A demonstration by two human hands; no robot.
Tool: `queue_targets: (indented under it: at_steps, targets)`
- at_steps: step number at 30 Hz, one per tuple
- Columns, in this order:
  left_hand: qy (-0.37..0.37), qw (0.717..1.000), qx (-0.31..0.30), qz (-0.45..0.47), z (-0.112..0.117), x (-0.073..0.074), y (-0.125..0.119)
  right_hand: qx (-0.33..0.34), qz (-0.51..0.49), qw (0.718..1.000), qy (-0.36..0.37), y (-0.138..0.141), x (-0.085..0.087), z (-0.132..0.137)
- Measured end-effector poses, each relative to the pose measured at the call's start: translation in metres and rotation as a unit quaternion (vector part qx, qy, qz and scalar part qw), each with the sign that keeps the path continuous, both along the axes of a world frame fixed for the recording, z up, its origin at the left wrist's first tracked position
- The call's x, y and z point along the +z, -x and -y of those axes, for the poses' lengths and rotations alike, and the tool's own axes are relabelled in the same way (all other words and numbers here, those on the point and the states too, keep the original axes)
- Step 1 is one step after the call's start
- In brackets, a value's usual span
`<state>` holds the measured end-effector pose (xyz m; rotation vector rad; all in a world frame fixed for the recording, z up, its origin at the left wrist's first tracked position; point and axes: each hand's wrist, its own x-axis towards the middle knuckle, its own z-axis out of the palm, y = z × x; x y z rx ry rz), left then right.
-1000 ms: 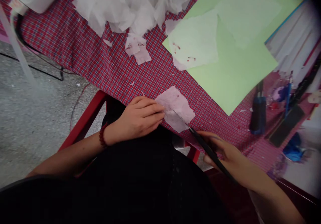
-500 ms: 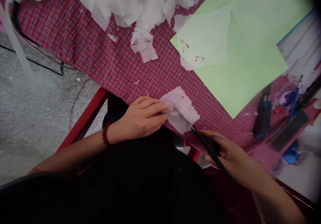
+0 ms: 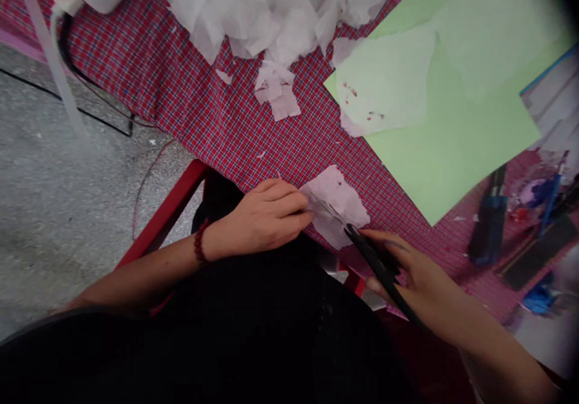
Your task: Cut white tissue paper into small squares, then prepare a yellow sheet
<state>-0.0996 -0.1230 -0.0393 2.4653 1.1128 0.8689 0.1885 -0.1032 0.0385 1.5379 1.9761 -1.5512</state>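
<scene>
My left hand (image 3: pixel 265 218), with a dark red bead bracelet (image 3: pixel 199 244) at its wrist, pinches the left edge of a thin whitish sheet (image 3: pixel 341 196). This sheet has ragged edges and looks like tissue paper or thin cloth. In my right hand (image 3: pixel 418 274) is a pair of scissors (image 3: pixel 380 271) with black handles. Their thin blades lie across the sheet and point toward my left fingertips. Part of the handles is hidden by my right fingers.
White scraps (image 3: pixel 266 15) are heaped at the back, with small cut pieces (image 3: pixel 278 90) before them. White sheets (image 3: pixel 389 84) lie on green paper (image 3: pixel 461 157). A dark-handled tool (image 3: pixel 488 223) lies at right. Beneath is a checked tablecloth (image 3: pixel 194 102); a red chair frame (image 3: pixel 167 211) stands left.
The view has shifted, so the table items appear farther right and lower. My left fingers are more curled on the sheet, and more of the scissor blades shows over it.
</scene>
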Motion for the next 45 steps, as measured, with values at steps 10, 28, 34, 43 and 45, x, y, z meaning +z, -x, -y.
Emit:
queue_targets:
  at_steps: [10,28,34,43,45]
  targets:
    - [-0.001,1.000,0.027,0.005,0.001,-0.004,0.000,-0.015,0.000,1.000,-0.001,0.011,-0.002,-0.006]
    - [0.001,0.999,0.029,-0.019,0.002,-0.001,0.000,-0.032,-0.020,0.999,0.028,0.002,-0.002,-0.009]
    - [0.050,0.998,0.031,-0.017,0.003,0.003,-0.001,-0.049,-0.065,0.995,0.062,-0.014,0.005,0.003]
    - [0.122,0.985,-0.062,-0.107,-0.043,0.040,-0.013,-0.154,-0.177,0.971,0.048,-0.051,0.005,0.047]
    - [0.123,0.976,-0.092,-0.157,-0.051,0.042,-0.019,-0.186,-0.187,0.964,0.021,-0.056,-0.001,0.059]
